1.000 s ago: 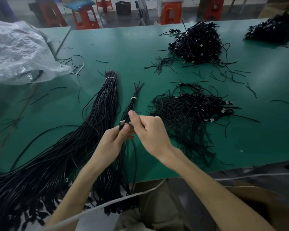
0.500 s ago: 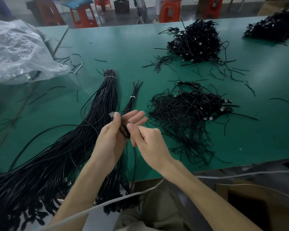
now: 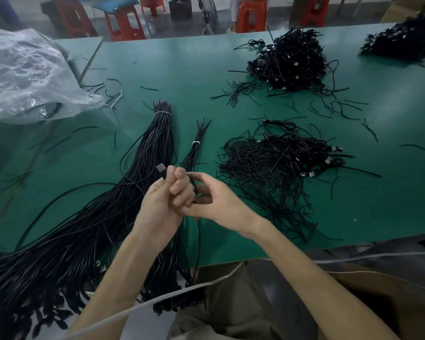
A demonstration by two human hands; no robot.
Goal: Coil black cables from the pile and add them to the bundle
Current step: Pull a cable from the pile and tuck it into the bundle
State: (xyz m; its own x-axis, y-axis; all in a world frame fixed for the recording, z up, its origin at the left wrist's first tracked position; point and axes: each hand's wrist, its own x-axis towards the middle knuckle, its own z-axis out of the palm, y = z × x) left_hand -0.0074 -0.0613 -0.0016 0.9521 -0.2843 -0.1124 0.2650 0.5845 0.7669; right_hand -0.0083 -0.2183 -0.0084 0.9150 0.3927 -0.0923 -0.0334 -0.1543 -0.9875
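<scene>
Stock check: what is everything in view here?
table: one, green, under everything
large tied bundle: one, black, left of centre
small tied bundle: one, black, right of it
near cable pile: one, black, right of hands
far cable pile: one, black, beyond it
corner cable pile: one, black, far right
plastic bag: one, clear, far left
stools: several, orange-red, beyond table
held cable: one, black, in both hands
left hand: one, grips held cable
right hand: one, fingers curled round it

green table (image 3: 182,69) | orange stools (image 3: 252,14) behind | grey floor (image 3: 172,28) | fan (image 3: 207,12)
</scene>
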